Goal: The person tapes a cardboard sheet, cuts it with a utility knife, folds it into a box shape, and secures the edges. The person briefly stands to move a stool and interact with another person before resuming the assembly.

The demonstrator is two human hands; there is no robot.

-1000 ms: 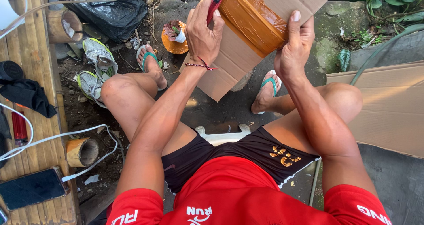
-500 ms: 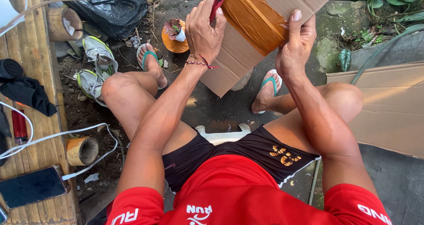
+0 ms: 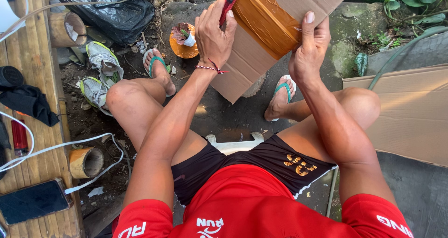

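Hardly anything has shifted since the earlier frames: our left hand (image 3: 213, 30) has crept slightly along the tape, and the box keeps its tilt. Nearest us, on the wooden worktop (image 3: 39, 126) at our left, lie a phone (image 3: 32, 201), white cable (image 3: 56, 147) and red lighter (image 3: 19, 137). Beyond our knees, the left hand is clenched around a red cutter (image 3: 229, 2), its tip against the orange tape (image 3: 266, 21). Our right hand (image 3: 309, 44) grips the cardboard box (image 3: 261, 56) by its edge, thumb pressed on the face. The box stands tilted between both hands, above the ground between our sandalled feet. Farther off sits a small potted plant (image 3: 183, 41).
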